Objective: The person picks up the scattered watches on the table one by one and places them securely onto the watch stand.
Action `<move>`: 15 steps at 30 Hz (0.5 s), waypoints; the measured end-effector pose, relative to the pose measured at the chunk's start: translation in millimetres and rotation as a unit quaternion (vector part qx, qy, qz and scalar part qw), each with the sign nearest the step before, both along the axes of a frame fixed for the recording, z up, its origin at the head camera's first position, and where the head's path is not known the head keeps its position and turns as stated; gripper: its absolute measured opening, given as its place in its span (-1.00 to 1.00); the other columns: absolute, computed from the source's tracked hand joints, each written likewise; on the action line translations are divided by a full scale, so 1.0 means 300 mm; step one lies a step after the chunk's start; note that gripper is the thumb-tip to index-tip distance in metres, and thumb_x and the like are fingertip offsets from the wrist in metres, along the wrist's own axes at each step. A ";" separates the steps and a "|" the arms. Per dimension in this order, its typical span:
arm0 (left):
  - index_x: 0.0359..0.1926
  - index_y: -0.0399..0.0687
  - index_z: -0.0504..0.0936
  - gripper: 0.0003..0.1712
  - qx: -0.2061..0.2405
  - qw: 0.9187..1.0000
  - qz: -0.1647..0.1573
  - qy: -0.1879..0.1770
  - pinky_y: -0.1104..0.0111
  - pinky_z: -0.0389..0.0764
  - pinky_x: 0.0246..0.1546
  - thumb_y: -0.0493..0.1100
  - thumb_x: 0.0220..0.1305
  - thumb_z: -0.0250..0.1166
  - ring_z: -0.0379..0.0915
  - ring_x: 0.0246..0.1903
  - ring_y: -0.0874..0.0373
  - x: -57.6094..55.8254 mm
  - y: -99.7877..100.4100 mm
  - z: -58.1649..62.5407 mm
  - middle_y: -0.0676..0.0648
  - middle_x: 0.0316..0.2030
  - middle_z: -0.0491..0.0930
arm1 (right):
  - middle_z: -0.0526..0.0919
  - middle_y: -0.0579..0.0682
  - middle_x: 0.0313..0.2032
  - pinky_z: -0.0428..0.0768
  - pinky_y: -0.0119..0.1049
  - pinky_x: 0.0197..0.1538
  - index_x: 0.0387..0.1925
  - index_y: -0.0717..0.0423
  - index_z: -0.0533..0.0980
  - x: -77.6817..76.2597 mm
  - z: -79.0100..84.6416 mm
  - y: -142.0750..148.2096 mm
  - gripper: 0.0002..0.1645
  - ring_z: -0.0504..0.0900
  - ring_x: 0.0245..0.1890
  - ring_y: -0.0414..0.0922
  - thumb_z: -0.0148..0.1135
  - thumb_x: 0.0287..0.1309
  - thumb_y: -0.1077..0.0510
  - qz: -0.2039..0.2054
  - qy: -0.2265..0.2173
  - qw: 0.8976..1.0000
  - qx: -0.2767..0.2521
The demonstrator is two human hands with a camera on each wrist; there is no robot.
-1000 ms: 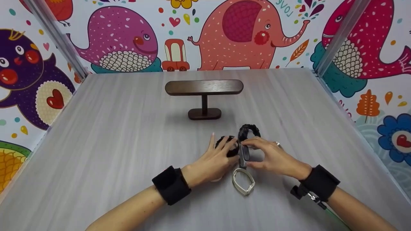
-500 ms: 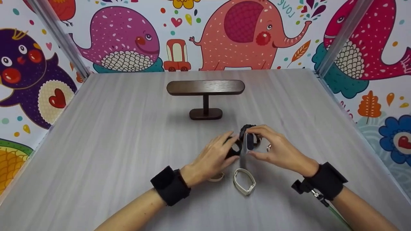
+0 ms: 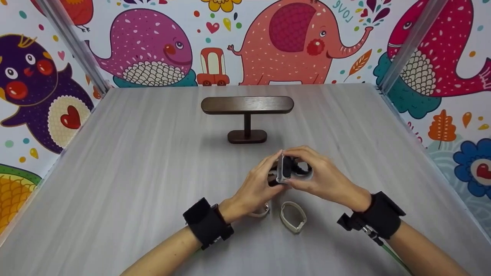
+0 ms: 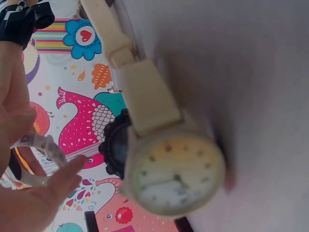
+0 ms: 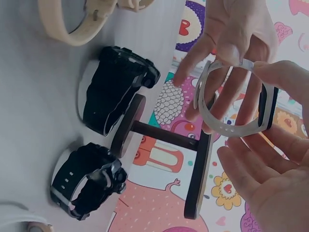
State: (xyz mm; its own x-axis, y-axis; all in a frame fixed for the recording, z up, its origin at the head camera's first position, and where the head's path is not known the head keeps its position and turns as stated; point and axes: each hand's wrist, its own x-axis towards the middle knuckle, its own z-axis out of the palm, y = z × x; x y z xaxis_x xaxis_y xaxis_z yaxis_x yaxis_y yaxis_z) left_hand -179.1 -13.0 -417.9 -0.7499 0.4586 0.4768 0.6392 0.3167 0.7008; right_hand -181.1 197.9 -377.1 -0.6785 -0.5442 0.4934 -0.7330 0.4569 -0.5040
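Observation:
A grey-white fitness band (image 5: 227, 128) with a dark capsule is held up between both hands, its strap forming a loop. My right hand (image 3: 326, 176) pinches its dark capsule side between thumb and fingers. On the opposite side, my left hand (image 3: 251, 186) grips the strap with its thumb on the edge and fingers behind. Below the hands, two black watches, a chunky one (image 5: 113, 89) and another (image 5: 87, 181), stand on the table. A cream watch with a round dial (image 4: 176, 174) lies under the left wrist, mostly hidden in the head view.
A cream strap loop (image 3: 293, 217) lies on the table nearer me. Farther back stands a dark brown wooden T-shaped stand (image 3: 247, 105). Printed cartoon panels (image 3: 153, 50) wall the table (image 3: 153, 153) at the back and sides.
My right hand has lifted the fitness band off the table and brought it left. My left hand has moved from the black watch to the band's strap.

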 end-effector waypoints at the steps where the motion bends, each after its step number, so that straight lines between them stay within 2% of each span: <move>1: 0.44 -0.43 0.21 -0.08 0.007 1.000 0.002 -0.002 0.18 0.54 0.29 -0.27 0.16 0.48 0.50 0.23 -0.10 0.001 -0.003 0.003 -0.30 0.27 0.47 | 0.61 0.02 0.16 0.58 -0.46 0.13 0.26 0.15 0.49 0.001 0.001 -0.004 -0.26 0.63 0.05 -0.10 0.55 0.00 0.25 0.000 0.002 1.000 0.000; 7: 0.43 -0.40 0.25 -0.10 0.025 0.999 0.004 -0.024 0.11 0.56 0.26 -0.28 0.15 0.48 0.52 0.20 -0.10 0.007 -0.022 0.010 -0.30 0.23 0.51 | 0.60 0.04 0.16 0.52 -0.54 0.12 0.26 0.16 0.48 0.003 0.007 -0.018 -0.25 0.60 0.03 -0.10 0.55 -0.02 0.26 0.009 0.016 1.000 0.002; 9: 0.44 -0.36 0.26 -0.10 0.022 0.999 0.001 -0.036 0.16 0.58 0.25 -0.25 0.15 0.48 0.52 0.20 -0.08 0.005 -0.033 0.016 -0.29 0.24 0.50 | 0.60 0.05 0.15 0.52 -0.54 0.12 0.26 0.16 0.48 0.000 0.012 -0.022 -0.25 0.60 0.04 -0.10 0.55 -0.01 0.25 0.015 0.017 1.000 0.004; 13: 0.46 -0.28 0.27 -0.09 0.035 0.994 -0.036 -0.092 0.36 0.64 0.15 -0.28 0.14 0.49 0.49 0.23 -0.09 -0.009 -0.062 0.038 -0.28 0.27 0.46 | 0.60 0.02 0.16 0.60 -0.40 0.13 0.26 0.14 0.49 -0.005 0.027 -0.023 -0.26 0.61 0.08 -0.12 0.54 0.01 0.22 0.023 0.006 1.000 0.006; 15: 0.46 -0.24 0.28 -0.08 0.046 0.989 -0.058 -0.129 0.45 0.64 0.10 -0.31 0.11 0.49 0.46 0.25 -0.11 -0.017 -0.078 0.050 -0.27 0.28 0.43 | 0.60 -0.01 0.16 0.63 -0.33 0.15 0.26 0.12 0.50 -0.006 0.033 -0.023 -0.27 0.61 0.11 -0.13 0.54 0.02 0.20 0.026 -0.002 1.000 0.006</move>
State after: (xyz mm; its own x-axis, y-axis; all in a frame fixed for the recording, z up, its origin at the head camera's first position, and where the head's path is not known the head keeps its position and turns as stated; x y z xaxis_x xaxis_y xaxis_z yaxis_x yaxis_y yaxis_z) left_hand -184.3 -36.4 -402.9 -0.7972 0.5118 0.3202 0.4639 0.1798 0.8675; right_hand -182.8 191.0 -367.1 -0.6517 -0.5843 0.4836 -0.7533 0.4243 -0.5025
